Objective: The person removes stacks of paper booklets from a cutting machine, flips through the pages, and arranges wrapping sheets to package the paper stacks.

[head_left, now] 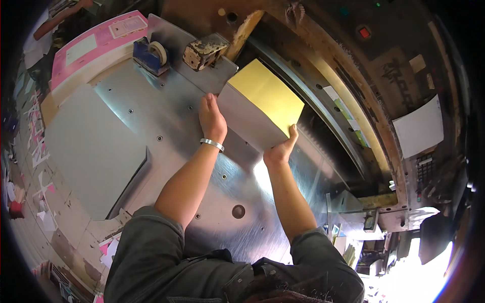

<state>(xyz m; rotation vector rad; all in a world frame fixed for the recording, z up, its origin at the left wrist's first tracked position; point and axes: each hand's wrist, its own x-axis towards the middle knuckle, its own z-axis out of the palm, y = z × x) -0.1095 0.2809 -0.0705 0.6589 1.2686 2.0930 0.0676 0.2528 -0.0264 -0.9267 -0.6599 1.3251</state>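
Observation:
A thick stack of paper (270, 93), yellow on top with a smooth grey side, sits at the mouth of a paper cutter. My left hand (212, 118), with a metal bangle at its wrist, presses on the stack's left end, fingers together and thumb up. At the near right corner my right hand (281, 150) grips the stack, its thumb up along the edge and its other fingers hidden beneath or behind. Under both forearms lies the cutter's shiny metal table (207, 174), dotted with small holes.
A large grey sheet stack (93, 151) covers the table's left side. Behind it are a pink printed stack (101, 43), a blue tape dispenser (150, 55) and a worn metal block (204, 50). A white sheet (419, 126) hangs on the machine's right. Paper scraps (45, 202) litter the far left.

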